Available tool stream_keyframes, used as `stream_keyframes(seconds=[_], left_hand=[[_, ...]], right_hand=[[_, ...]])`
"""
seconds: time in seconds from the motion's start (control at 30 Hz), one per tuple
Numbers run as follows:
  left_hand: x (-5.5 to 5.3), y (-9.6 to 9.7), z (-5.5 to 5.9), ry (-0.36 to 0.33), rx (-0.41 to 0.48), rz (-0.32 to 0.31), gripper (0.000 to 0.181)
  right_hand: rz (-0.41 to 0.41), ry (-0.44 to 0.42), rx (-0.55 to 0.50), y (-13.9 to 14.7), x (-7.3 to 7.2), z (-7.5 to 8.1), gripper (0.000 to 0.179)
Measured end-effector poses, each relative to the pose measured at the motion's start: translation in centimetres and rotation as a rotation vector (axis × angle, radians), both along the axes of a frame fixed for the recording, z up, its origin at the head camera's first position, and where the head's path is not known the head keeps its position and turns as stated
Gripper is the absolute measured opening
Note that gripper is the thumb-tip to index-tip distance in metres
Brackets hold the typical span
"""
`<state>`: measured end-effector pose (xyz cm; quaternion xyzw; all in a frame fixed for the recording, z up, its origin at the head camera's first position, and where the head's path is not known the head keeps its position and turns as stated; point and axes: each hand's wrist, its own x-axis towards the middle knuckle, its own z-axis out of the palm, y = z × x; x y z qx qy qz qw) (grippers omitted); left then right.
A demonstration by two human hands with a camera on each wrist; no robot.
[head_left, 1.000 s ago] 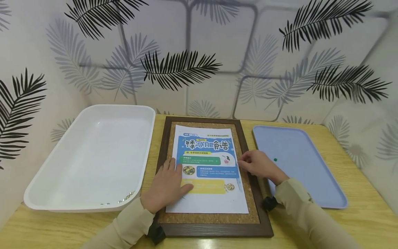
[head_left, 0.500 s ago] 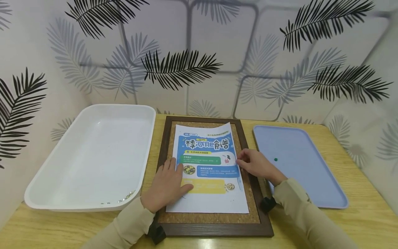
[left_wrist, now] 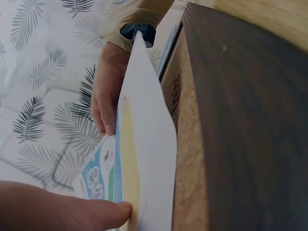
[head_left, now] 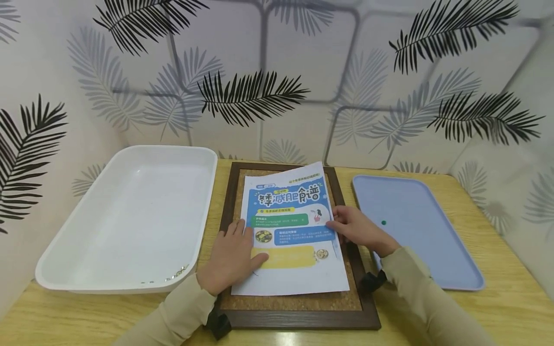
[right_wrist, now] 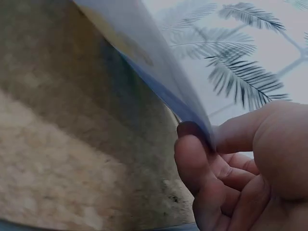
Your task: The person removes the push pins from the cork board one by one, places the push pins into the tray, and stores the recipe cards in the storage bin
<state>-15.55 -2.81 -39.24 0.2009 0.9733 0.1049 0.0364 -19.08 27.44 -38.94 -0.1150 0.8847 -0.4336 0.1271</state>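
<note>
A printed paper sheet (head_left: 285, 278) with blue, green and yellow blocks lies over a brown-framed cork board (head_left: 298, 303). My right hand (head_left: 358, 228) pinches the sheet's right edge between thumb and fingers, and that side is raised off the cork. In the right wrist view the thumb (right_wrist: 240, 132) and curled fingers meet at the lifted edge, with a shadow on the cork (right_wrist: 62, 159) below. My left hand (head_left: 231, 257) rests with spread, straight fingers on the sheet's left side. Its thumb (left_wrist: 108, 214) presses on the yellow block in the left wrist view.
To the left stands a large white tray (head_left: 130, 216) with several small shiny bits near its front edge. A blue tray (head_left: 411, 202) with a small green dot-like item (head_left: 384, 222) sits at right. A leaf-patterned wall covering (head_left: 285, 129) rises behind the wooden table (head_left: 515, 269).
The right hand has lifted the sheet's right edge and moved slightly left. The upper right corner has risen from the board. The left hand has stayed in place.
</note>
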Motion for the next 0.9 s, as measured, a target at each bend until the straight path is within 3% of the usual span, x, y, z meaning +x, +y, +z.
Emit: stream_keyframes(seconds=[0.23,0.53,0.73,0.9], left_hand=[[-0.1,0.3,-0.2,0.048,0.026,0.040,0.073],[-0.5,0.7,-0.5,0.176,0.148,0.118,0.055],[-0.8,0.9,-0.3,0.223,0.324,0.119,0.032],[-0.8,1.2,-0.1,0.101,0.584,0.118,0.019]], right_hand=[[-0.034,-0.058,-0.097,1.4,0.3,0.4,0.027],[-0.034,-0.169,-0.281,3.4,1.2,0.4,0.039],[-0.036,-0.210,-0.330,4.0,2.0,0.2,0.041],[-0.017,-0.195,-0.318,4.5,2.5,0.5,0.039]])
